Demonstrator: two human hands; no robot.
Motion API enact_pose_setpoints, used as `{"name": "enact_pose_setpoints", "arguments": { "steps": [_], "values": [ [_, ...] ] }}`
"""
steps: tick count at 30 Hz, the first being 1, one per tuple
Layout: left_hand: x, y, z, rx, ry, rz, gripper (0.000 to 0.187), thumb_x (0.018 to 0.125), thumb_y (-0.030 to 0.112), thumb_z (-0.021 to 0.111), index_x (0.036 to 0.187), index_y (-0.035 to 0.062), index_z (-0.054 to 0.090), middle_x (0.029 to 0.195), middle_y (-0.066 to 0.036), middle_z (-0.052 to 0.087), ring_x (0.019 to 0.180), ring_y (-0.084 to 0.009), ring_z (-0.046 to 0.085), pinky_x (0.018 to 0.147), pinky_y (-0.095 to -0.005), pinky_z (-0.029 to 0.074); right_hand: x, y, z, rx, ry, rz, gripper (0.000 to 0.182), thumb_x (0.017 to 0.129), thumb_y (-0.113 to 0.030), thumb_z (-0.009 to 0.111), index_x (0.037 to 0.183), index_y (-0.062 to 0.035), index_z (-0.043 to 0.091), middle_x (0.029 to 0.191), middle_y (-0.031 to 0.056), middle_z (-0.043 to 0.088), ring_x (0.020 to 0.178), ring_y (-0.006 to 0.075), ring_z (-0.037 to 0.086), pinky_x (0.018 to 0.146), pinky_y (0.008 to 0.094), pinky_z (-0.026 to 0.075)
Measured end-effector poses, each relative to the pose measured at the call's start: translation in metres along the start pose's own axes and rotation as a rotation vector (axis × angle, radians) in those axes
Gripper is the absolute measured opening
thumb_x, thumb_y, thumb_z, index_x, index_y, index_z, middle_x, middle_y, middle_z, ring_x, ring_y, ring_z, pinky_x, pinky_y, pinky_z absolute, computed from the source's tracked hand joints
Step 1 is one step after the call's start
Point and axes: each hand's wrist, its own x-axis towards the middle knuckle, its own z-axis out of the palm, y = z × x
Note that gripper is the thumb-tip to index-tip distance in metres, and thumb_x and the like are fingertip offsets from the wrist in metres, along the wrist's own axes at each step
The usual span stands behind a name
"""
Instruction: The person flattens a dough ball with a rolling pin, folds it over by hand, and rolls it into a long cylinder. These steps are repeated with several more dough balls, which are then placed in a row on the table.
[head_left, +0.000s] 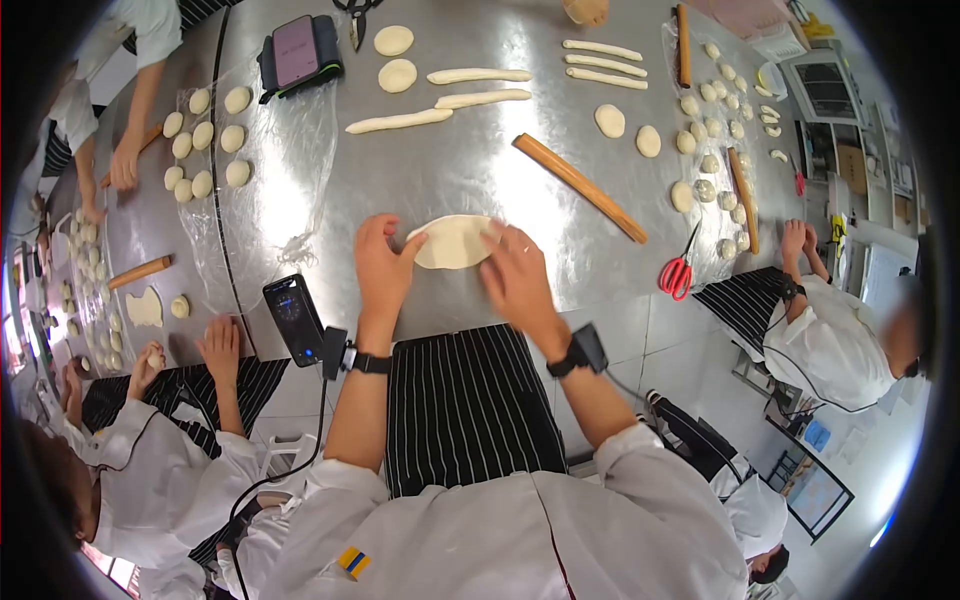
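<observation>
A flat oval of pale dough (452,243) lies on the steel table (460,170) near its front edge. My left hand (384,268) presses the dough's left end with its fingertips. My right hand (517,274) rests on the dough's right end, fingers spread over its edge. A wooden rolling pin (580,187) lies diagonally just beyond and to the right of the dough. Both wrists wear black bands.
Rolled dough sticks (440,100) and round pieces (397,74) lie farther back. Dough balls (205,140) sit on plastic film at the left, more dough balls (710,130) at the right. Red scissors (679,270), a phone (293,318) and a scale (299,52) are nearby. Other people work on both sides.
</observation>
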Motion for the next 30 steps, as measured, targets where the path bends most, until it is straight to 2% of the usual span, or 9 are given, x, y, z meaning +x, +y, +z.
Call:
{"name": "enact_pose_setpoints", "arguments": {
  "steps": [3,7,9,10,12,13,22,28,30],
  "values": [
    [-0.018,-0.007,-0.005,0.115,0.117,-0.182,0.045,0.082,0.022,0.094,0.115,0.0019,0.072,0.103,-0.011,0.067,0.102,-0.0295,0.061,0.092,-0.0427,0.051,-0.048,-0.030,0.022,-0.045,-0.200,0.064,0.071,0.103,-0.024,0.068,0.165,-0.0025,0.043,0.173,0.0160,0.040,0.159,0.0429,0.034,0.127,0.0589,0.033],
    [-0.017,0.004,-0.006,0.191,0.132,-0.244,0.029,0.089,0.013,0.083,0.113,0.0017,0.070,0.111,-0.013,0.069,0.113,-0.0367,0.060,0.098,-0.0523,0.047,-0.061,-0.034,0.040,-0.150,-0.228,0.137,0.070,0.107,-0.028,0.063,0.168,-0.0036,0.039,0.176,0.0142,0.035,0.161,0.0423,0.031,0.129,0.0623,0.028],
    [-0.032,0.012,-0.008,0.095,0.055,0.213,0.034,0.098,0.013,0.071,0.130,0.0010,0.068,0.136,-0.019,0.067,0.136,-0.0431,0.055,0.113,-0.0570,0.042,-0.066,-0.033,0.045,-0.121,-0.183,0.184,0.071,0.108,-0.031,0.060,0.170,-0.0059,0.036,0.179,0.0123,0.031,0.163,0.0424,0.028,0.130,0.0642,0.023],
    [-0.046,0.017,-0.006,0.091,0.056,0.213,0.034,0.098,0.013,0.071,0.130,0.0010,0.068,0.136,-0.019,0.067,0.136,-0.0431,0.055,0.113,-0.0570,0.042,-0.065,-0.033,0.044,-0.125,-0.183,0.183,0.071,0.108,-0.031,0.060,0.170,-0.0059,0.036,0.179,0.0123,0.031,0.163,0.0424,0.028,0.130,0.0642,0.023],
    [-0.082,0.021,-0.005,0.340,-0.237,0.271,0.053,0.103,0.017,0.059,0.154,0.0020,0.057,0.164,-0.019,0.051,0.157,-0.0468,0.038,0.126,-0.0627,0.030,-0.063,-0.035,0.044,-0.182,-0.249,0.188,0.070,0.109,-0.033,0.058,0.170,-0.0064,0.036,0.179,0.0118,0.031,0.163,0.0447,0.026,0.131,0.0646,0.020],
    [-0.094,0.012,-0.003,0.405,-0.409,0.194,0.068,0.106,0.024,0.054,0.169,0.0037,0.038,0.178,-0.015,0.033,0.166,-0.0481,0.019,0.131,-0.0685,0.015,-0.066,-0.036,0.043,-0.181,-0.250,0.185,0.070,0.109,-0.033,0.058,0.170,-0.0064,0.036,0.179,0.0118,0.031,0.163,0.0447,0.026,0.131,0.0646,0.020],
    [-0.109,0.008,0.010,0.435,-0.342,0.239,0.062,0.104,0.024,0.056,0.165,0.0085,0.049,0.176,-0.006,0.040,0.165,-0.0452,0.024,0.129,-0.0702,0.017,-0.059,-0.040,0.057,-0.159,-0.146,0.197,0.068,0.110,-0.033,0.056,0.170,-0.0076,0.037,0.178,0.0106,0.034,0.164,0.0419,0.026,0.129,0.0687,0.018],
    [-0.117,0.010,0.009,0.391,-0.338,0.222,0.065,0.100,0.022,0.057,0.164,0.0102,0.051,0.175,-0.004,0.042,0.164,-0.0463,0.025,0.129,-0.0716,0.016,-0.074,-0.042,0.055,-0.263,-0.268,0.209,0.068,0.111,-0.035,0.055,0.170,-0.0073,0.037,0.180,0.0110,0.031,0.165,0.0419,0.025,0.129,0.0703,0.015],
    [-0.112,0.013,0.011,0.374,-0.315,0.214,0.066,0.100,0.022,0.058,0.164,0.0102,0.051,0.175,-0.005,0.042,0.164,-0.0469,0.025,0.129,-0.0718,0.016,-0.071,-0.044,0.057,-0.205,-0.168,0.269,0.069,0.111,-0.035,0.055,0.171,-0.0069,0.036,0.180,0.0101,0.030,0.165,0.0395,0.025,0.129,0.0710,0.015]
  ]
}}
